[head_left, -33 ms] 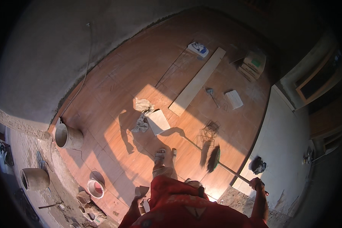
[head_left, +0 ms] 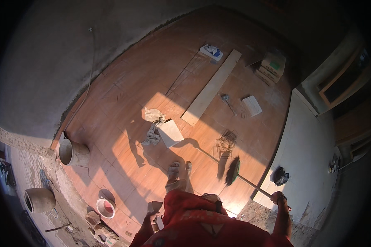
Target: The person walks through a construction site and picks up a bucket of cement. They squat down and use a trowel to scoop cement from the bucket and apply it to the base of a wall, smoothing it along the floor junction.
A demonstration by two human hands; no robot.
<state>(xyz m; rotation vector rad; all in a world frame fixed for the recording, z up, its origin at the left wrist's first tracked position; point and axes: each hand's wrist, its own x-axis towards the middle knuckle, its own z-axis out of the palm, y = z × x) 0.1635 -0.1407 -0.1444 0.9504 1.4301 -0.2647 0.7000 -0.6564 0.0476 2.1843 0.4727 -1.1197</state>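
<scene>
My right hand (head_left: 278,198) is closed around the handle of a broom (head_left: 233,172), out to my right. The broom's dark bristles and green head are held out over the tiled floor, in the sunlit patch; whether they touch it I cannot tell. Low at my left side, my left hand (head_left: 151,219) grips a small hand tool with a flat, greyish blade (head_left: 154,206), scraper-like in shape. Ahead of my feet lie a pale square tile (head_left: 170,133) and crumpled cloths or sacks (head_left: 153,116). Bent wire frames (head_left: 225,140) lie beyond the broom.
A long board (head_left: 212,87) lies across the reddish tiles. Stacked boxes (head_left: 271,68), a white slab (head_left: 251,106) and a white tray (head_left: 211,52) are farther off. To the left stand a large bucket (head_left: 73,152) and a small pail (head_left: 106,207). A black bundle (head_left: 279,176) sits on the pale ledge.
The whole view has turned very slightly, so the surroundings sit a little differently in the picture. Both hands keep their grips, and the broom stays almost in place.
</scene>
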